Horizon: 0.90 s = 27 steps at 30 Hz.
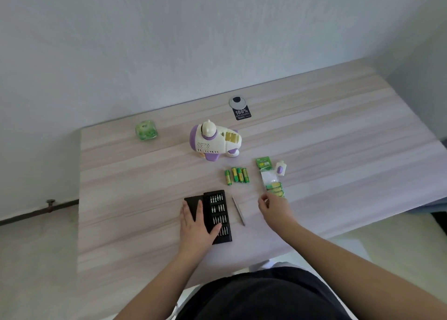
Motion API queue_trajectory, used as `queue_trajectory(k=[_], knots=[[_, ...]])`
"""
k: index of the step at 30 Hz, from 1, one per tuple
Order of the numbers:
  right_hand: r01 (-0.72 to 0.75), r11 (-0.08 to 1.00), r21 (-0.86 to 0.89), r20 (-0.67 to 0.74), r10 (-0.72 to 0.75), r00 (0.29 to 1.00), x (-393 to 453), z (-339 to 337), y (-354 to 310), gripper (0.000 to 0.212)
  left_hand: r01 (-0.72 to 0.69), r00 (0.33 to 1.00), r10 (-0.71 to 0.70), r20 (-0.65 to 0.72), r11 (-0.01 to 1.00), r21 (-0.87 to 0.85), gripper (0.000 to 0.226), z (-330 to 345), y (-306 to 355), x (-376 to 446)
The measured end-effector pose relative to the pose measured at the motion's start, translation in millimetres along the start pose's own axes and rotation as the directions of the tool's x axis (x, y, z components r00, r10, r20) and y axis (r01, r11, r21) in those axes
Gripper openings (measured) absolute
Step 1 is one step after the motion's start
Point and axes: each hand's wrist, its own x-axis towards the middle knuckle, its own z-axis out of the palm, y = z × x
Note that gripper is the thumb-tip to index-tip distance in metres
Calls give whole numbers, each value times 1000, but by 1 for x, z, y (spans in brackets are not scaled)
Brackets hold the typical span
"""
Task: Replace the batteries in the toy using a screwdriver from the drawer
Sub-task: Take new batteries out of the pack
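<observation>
Toy [215, 141] lies mid-table [121, 198], battery bay open. Your left hand [197, 225] presses spread fingers on the bit case [219, 217] near the front edge; your right hand [274, 207] pinches the battery pack [272, 181].

Table [145, 198]: pale wood-grain top, matt, smooth, likely laminate. Toy [214, 141]: glossy moulded plastic, white with purple parts. Loose batteries [236, 175]: shiny green and yellow wrap. Battery pack [271, 179]: printed card head, clear plastic film below. Bit case [219, 217]: black matt plastic holding bright metal bits. Screwdriver [238, 209]: slim metal shaft, dull sheen. Grommet [237, 102]: appears polished metal, though the view is too small to confirm. Wall [169, 41]: matt, faintly textured.
</observation>
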Motion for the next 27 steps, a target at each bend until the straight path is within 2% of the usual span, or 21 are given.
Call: queue_trajectory(k=[4,8,13,16,20,24,27], knots=[[-50,996,77,-114,58,992,7,-21,16,20,-8,1000,8,-30,1000,-2,94,-4,3,0],[-55,990,132,-154,76,985,21,-40,32,16,-46,997,46,-63,999,3,84,-14,17,5],[-6,994,111,-123,19,992,43,-58,51,12,-276,941,281,-190,960,51,56,-18,48,11],[42,997,70,-78,-36,996,56,-61,61,12,-386,912,392,-122,920,72,50,-18,78,14],[148,989,-21,40,-147,988,67,-62,69,17,-456,890,456,5,889,48,48,-5,115,18],[229,972,-55,80,-225,971,71,-62,70,24,-462,886,461,43,886,38,44,12,149,25],[269,959,-86,86,-261,961,74,-63,68,24,-419,907,416,58,906,64,50,18,168,29]])
